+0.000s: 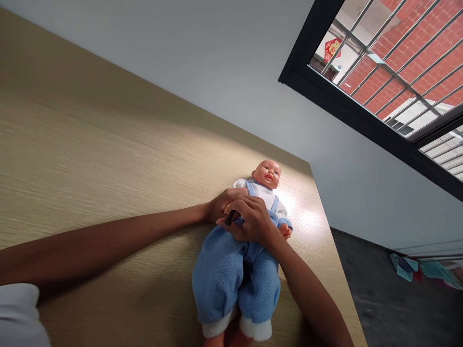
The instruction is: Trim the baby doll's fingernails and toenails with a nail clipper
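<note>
A baby doll (237, 270) with a bald head, white top and blue fleecy overalls lies on its back on the wooden table, feet toward me. My left hand (221, 202) is closed around the doll's arm at its waist, and the small doll hand shows between my two hands. Over the doll's belly, my right hand (255, 219) is closed on a small dark object (230, 218). Only a short black end of it sticks out, so its kind cannot be made out. The doll's other arm rests loose beside its body.
The light wooden table (108, 159) runs along a grey wall (181, 58), its right edge close beside the doll. A barred window (361, 103) is at upper right. Light-blue and red items (423, 270) are low down at the right, above the dark floor (383, 308).
</note>
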`<action>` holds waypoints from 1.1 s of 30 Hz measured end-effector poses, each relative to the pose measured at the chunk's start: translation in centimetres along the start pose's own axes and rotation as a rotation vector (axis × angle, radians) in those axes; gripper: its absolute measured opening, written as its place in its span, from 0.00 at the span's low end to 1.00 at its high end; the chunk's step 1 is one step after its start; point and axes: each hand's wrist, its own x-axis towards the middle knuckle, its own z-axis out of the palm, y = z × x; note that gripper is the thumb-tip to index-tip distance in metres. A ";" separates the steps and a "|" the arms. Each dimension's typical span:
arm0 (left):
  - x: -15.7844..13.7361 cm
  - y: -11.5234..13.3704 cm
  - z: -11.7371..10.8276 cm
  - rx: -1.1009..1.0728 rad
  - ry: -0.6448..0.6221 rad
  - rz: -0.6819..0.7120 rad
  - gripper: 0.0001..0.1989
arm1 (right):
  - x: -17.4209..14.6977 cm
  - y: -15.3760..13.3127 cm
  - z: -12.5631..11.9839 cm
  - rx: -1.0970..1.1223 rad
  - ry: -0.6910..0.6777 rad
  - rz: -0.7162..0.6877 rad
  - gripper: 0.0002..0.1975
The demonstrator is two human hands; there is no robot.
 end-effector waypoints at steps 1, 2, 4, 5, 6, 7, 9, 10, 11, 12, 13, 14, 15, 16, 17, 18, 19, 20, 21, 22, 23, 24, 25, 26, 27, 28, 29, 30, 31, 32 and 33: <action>0.0 0.0 0.0 -0.042 -0.042 0.013 0.12 | -0.1 0.0 0.0 0.002 -0.020 0.009 0.13; 0.0 0.0 -0.1 -0.081 -0.068 0.019 0.10 | -0.1 0.1 0.0 0.004 -0.044 0.021 0.12; 0.1 0.0 -0.2 -0.127 -0.069 0.008 0.07 | -0.3 0.1 0.0 0.014 -0.075 0.042 0.11; 0.0 0.0 -0.2 -0.148 -0.068 0.002 0.06 | -0.4 0.2 0.0 0.019 -0.083 0.054 0.10; 0.0 0.0 -0.2 -0.166 -0.067 -0.003 0.05 | -0.4 0.2 0.0 0.021 -0.086 0.065 0.10; 0.0 -0.1 -0.2 -0.177 -0.068 -0.005 0.05 | -0.4 0.2 0.0 0.016 -0.087 0.078 0.11; -0.1 -0.4 -0.2 -0.188 -0.080 -0.003 0.05 | -0.4 0.1 0.1 0.004 -0.085 0.093 0.11; -0.2 -0.5 -0.2 -0.190 -0.087 0.000 0.05 | -0.3 0.1 0.1 0.001 -0.082 0.091 0.12; -0.3 -0.7 -0.2 -0.189 -0.093 0.005 0.06 | -0.3 0.1 0.1 0.000 -0.075 0.082 0.12; -0.4 -0.9 -0.1 -0.187 -0.097 0.003 0.06 | -0.2 0.1 0.1 0.002 -0.066 0.072 0.12; -0.5 -1.1 0.0 -0.190 -0.097 -0.001 0.06 | -0.2 0.0 0.0 0.005 -0.057 0.061 0.12; -0.5 -1.2 0.0 -0.197 -0.094 -0.008 0.07 | -0.2 0.0 0.0 0.007 -0.053 0.052 0.12; -0.6 -1.3 0.1 -0.206 -0.088 -0.010 0.07 | -0.2 0.0 0.0 0.008 -0.055 0.048 0.12; -0.6 -1.4 0.1 -0.215 -0.082 -0.009 0.08 | -0.2 0.1 0.0 0.008 -0.063 0.050 0.12; -0.6 -1.4 0.2 -0.222 -0.077 -0.005 0.08 | -0.2 0.1 0.0 0.009 -0.074 0.055 0.11; -0.5 -1.4 0.2 -0.227 -0.074 -0.001 0.09 | -0.3 0.1 0.0 0.011 -0.084 0.059 0.11; -0.5 -1.3 0.2 -0.230 -0.073 0.002 0.09 | -0.3 0.1 0.0 0.012 -0.088 0.060 0.11; -0.4 -1.3 0.2 -0.231 -0.072 -0.001 0.08 | -0.3 0.1 0.0 0.014 -0.086 0.058 0.11; -0.4 -1.2 0.2 -0.231 -0.072 -0.005 0.08 | -0.4 0.1 0.1 0.011 -0.080 0.058 0.11; -0.3 -1.0 0.1 -0.233 -0.075 -0.010 0.07 | -0.4 0.2 0.1 0.005 -0.075 0.060 0.11; -0.2 -0.9 0.0 -0.236 -0.075 -0.011 0.07 | -0.5 0.2 0.2 -0.005 -0.073 0.063 0.12; -0.1 -0.8 0.0 -0.240 -0.072 -0.012 0.07 | -0.5 0.2 0.2 -0.016 -0.072 0.068 0.13; -0.1 -0.7 -0.1 -0.245 -0.069 -0.013 0.08 | -0.5 0.2 0.2 -0.026 -0.070 0.071 0.14; -0.1 -0.6 -0.1 -0.250 -0.066 -0.016 0.08 | -0.5 0.2 0.2 -0.034 -0.070 0.073 0.14; 0.0 -0.5 -0.1 -0.254 -0.063 -0.019 0.08 | -0.5 0.2 0.2 -0.037 -0.070 0.073 0.14; 0.0 -0.4 -0.1 -0.257 -0.064 -0.020 0.09 | -0.6 0.2 0.2 -0.036 -0.072 0.071 0.14; 0.0 -0.4 -0.1 -0.257 -0.072 -0.021 0.10 | -0.5 0.2 0.2 -0.034 -0.080 0.069 0.14; 0.0 -0.3 -0.2 -0.254 -0.084 -0.022 0.10 | -0.5 0.2 0.1 -0.030 -0.094 0.068 0.13; 0.0 -0.2 -0.1 -0.243 -0.093 -0.021 0.11 | -0.5 0.2 0.0 -0.025 -0.113 0.067 0.13; 0.0 -0.1 -0.1 -0.214 -0.077 -0.024 0.12 | -0.5 0.2 0.0 -0.022 -0.133 0.066 0.12; 0.0 0.0 -0.1 -0.174 -0.042 -0.030 0.13 | -0.5 0.2 0.0 -0.019 -0.148 0.066 0.12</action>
